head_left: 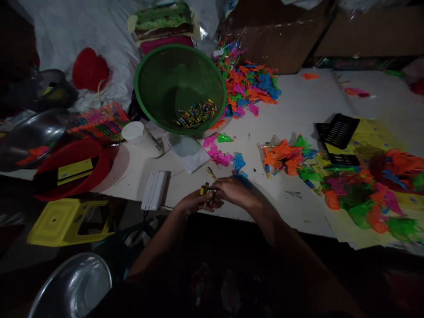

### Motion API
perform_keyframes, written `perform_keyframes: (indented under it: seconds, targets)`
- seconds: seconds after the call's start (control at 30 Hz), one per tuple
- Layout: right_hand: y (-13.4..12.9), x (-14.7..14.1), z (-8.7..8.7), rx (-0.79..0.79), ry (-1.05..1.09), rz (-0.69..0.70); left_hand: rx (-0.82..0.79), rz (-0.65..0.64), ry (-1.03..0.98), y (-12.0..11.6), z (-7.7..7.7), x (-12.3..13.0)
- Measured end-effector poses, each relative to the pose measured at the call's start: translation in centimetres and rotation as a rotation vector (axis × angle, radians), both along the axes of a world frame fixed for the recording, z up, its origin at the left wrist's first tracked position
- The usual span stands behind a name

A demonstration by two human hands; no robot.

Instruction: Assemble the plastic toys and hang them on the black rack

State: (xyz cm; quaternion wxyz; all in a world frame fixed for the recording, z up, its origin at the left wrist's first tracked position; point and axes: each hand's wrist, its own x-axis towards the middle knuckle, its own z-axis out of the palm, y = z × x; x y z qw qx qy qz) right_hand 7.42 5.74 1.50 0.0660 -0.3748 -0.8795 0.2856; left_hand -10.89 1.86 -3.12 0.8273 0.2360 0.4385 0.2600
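My left hand (193, 202), at the table's front edge, is closed round several small yellow and red sticks (204, 190). My right hand (232, 191) meets it from the right, its fingers bent over the same sticks; whether it grips one is hidden. Just beyond the hands lies another small stick (210, 172), near pink plastic pieces (219, 156) and a blue piece (238, 162). A green basin (180, 55) farther back holds many more such sticks. Right of the hands is a pile of orange pieces (284, 155).
A white power bank (154, 190) and white jar (141, 139) stand left. Behind them are a red basin (104, 165) and a clear bag (188, 152). Black trays (339, 130), yellow cards (374, 137) and colourful bagged pieces lie right. A yellow stool (59, 221) is below the table.
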Motion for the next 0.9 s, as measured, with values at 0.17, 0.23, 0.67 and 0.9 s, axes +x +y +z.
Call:
perform_keyframes:
  seconds: [0.17, 0.23, 0.67, 0.9]
  targets:
    - [1.9, -2.5, -2.1, 0.024, -0.023, -0.318, -0.059, 0.345, 0.026, 0.4, -0.4, 0.3]
    - [2.1, -3.3, -3.2, 0.071, -0.159, -0.455, -0.051, 0.409, 0.017, 0.8, -0.4, 0.1]
    - [-3.6, -0.7, -1.7, -0.004, -0.043, -0.240, -0.105, 0.438, -0.041, 0.0, -0.2, 1.8]
    - [-3.7, 2.5, -4.2, 0.089, -0.080, -0.402, -0.073, 0.434, -0.081, -0.1, 0.4, 2.6]
